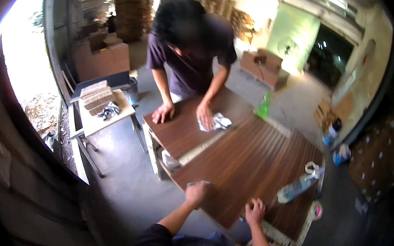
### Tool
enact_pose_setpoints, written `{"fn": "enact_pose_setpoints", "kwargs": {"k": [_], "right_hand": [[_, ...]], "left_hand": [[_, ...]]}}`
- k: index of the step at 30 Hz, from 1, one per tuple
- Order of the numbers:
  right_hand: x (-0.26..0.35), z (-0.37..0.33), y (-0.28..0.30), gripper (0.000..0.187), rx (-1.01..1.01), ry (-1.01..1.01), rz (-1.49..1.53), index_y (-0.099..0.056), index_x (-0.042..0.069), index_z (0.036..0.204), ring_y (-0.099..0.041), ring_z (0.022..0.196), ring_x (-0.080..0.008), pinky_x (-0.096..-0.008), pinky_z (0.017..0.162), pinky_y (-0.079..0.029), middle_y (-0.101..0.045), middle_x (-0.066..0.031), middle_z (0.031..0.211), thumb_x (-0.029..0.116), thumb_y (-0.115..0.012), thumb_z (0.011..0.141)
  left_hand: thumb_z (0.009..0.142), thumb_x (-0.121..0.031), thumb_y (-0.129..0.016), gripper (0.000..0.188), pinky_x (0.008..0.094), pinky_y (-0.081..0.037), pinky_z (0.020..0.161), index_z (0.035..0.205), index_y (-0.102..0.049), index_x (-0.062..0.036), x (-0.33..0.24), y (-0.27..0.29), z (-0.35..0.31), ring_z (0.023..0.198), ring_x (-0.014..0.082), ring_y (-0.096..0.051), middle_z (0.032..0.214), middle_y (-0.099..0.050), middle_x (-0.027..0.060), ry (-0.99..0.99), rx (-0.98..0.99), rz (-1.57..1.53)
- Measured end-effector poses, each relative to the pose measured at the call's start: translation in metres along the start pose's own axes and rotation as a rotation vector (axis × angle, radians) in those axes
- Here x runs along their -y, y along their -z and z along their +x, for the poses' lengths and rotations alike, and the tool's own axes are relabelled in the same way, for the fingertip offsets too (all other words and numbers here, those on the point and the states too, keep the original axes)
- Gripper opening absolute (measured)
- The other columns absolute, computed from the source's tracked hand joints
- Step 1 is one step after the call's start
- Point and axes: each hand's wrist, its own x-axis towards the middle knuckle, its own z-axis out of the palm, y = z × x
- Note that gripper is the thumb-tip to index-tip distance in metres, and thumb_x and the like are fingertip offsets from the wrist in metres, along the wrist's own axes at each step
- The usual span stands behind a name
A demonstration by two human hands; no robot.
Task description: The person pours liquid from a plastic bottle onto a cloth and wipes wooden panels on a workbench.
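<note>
A dark brown wood-grain panel with grooves along its right part lies on the work table in front of me. On its near left edge rests my left hand, closed, with a small pale bit showing at its fingers that I cannot make out. My right hand is at the panel's near edge, fingers curled; a small dark thing shows beside it, too blurred to name. Right of it a clear spray bottle lies on its side. Across the table a co-worker presses a white cloth onto a second brown panel.
A green bottle stands at the table's far right corner. A roll of tape sits by the right edge. To the left, a small table bears stacked boards. Cardboard boxes stand farther back, beside the open doorway.
</note>
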Motion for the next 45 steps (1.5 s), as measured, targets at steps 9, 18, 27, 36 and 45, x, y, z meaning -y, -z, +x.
{"fn": "enact_pose_setpoints", "kwargs": {"k": [9, 18, 27, 36, 45], "right_hand": [[-0.014, 0.119, -0.008, 0.043, -0.037, 0.116, 0.183, -0.054, 0.01, 0.118, -0.045, 0.12, -0.038, -0.0462, 0.102, -0.037, -0.05, -0.0187, 0.127, 0.026, -0.067, 0.08], [-0.014, 0.133, -0.006, 0.043, -0.035, 0.022, -0.049, -0.054, 0.011, 0.117, -0.041, 0.126, -0.0343, -0.051, 0.105, -0.031, -0.048, -0.0115, 0.132, 0.029, -0.066, 0.079], [-0.016, 0.14, -0.012, 0.038, -0.024, 0.101, -0.031, -0.058, 0.011, 0.117, -0.043, 0.125, -0.0351, -0.05, 0.106, -0.03, -0.05, -0.0124, 0.131, 0.03, -0.06, 0.084], [-0.019, 0.134, -0.011, 0.032, -0.006, 0.064, -0.083, -0.059, 0.01, 0.117, -0.044, 0.126, -0.0348, -0.0484, 0.106, -0.033, -0.05, -0.0129, 0.132, 0.021, -0.061, 0.086], [-0.011, 0.124, -0.024, 0.034, 0.037, -0.183, -0.111, -0.057, 0.019, 0.125, -0.035, 0.135, -0.0314, -0.0572, 0.11, -0.024, -0.043, -0.0095, 0.143, 0.028, -0.057, 0.092]], "left_hand": [[0.087, -0.027, -0.054, 0.013, 0.0446, -0.05, 0.057, 0.097, -0.057, -0.0187, 0.018, -0.001, 0.023, 0.065, 0.0327, -0.063, 0.075, -0.061, 0.0114, 0.01, 0.129, 0.308], [0.081, -0.021, -0.065, 0.017, 0.0443, -0.051, 0.059, 0.094, -0.059, -0.0116, -0.087, 0.001, -0.017, 0.069, 0.0321, -0.065, 0.075, -0.064, 0.0119, -0.031, 0.126, -0.002], [0.084, -0.026, -0.064, 0.019, 0.0468, -0.049, 0.056, 0.096, -0.059, -0.0122, 0.098, -0.004, 0.097, 0.063, 0.0335, -0.063, 0.074, -0.065, 0.0124, 0.125, -0.26, -0.111], [0.085, -0.021, -0.057, 0.01, 0.0411, -0.053, 0.062, 0.087, -0.058, -0.0112, -0.055, -0.014, 0.057, 0.069, 0.0268, -0.064, 0.078, -0.064, 0.0098, -0.561, 0.261, -0.372], [0.089, -0.027, -0.055, 0.028, 0.0478, -0.049, 0.08, 0.108, -0.053, -0.0068, 0.054, 0.012, 0.122, 0.082, 0.0341, -0.063, 0.097, -0.063, 0.017, -0.124, 0.27, -0.005]]}}
